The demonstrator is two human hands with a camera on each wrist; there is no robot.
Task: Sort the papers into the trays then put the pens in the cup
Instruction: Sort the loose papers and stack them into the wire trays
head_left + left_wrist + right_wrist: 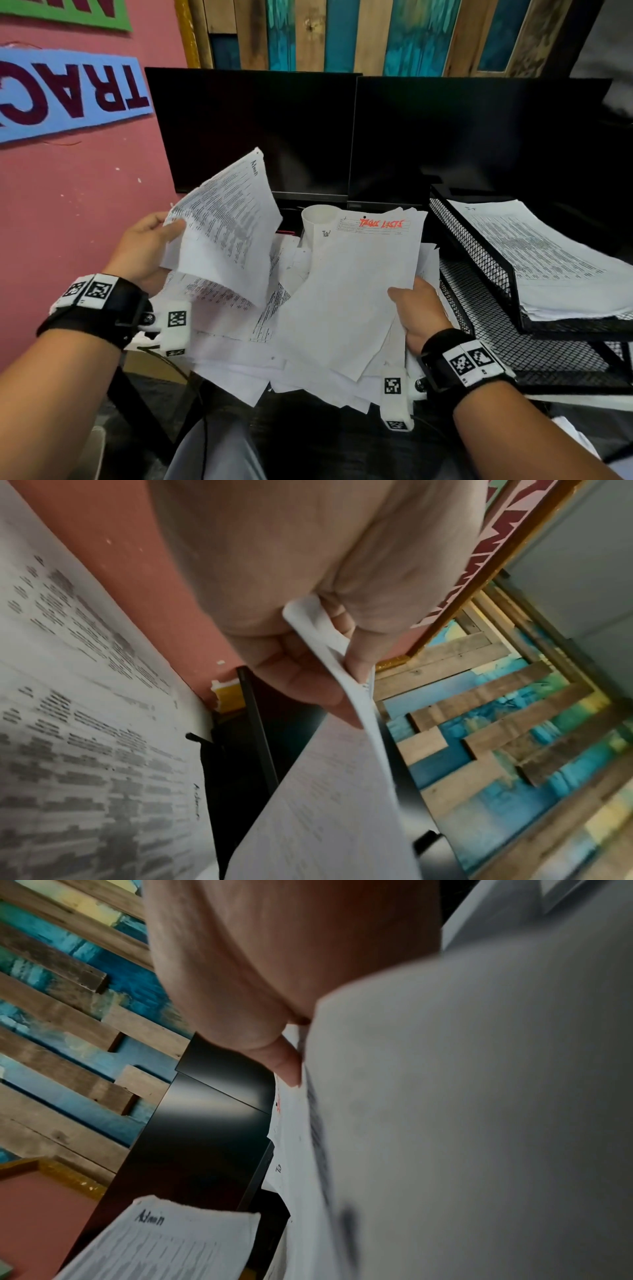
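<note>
My left hand pinches a thin bundle of printed sheets by their left edge and lifts them above the desk; the left wrist view shows the same left hand with thumb and fingers clamped on the paper edge. My right hand grips the right edge of a sheaf topped by a sheet with red handwriting; its thumb lies on that paper. A loose pile of papers covers the desk below. A white paper cup stands behind the pile.
A black mesh tray stack stands at the right, its top tray holding printed sheets, the lower tray showing bare mesh. Two dark monitors stand behind the desk. A pink wall is close on the left.
</note>
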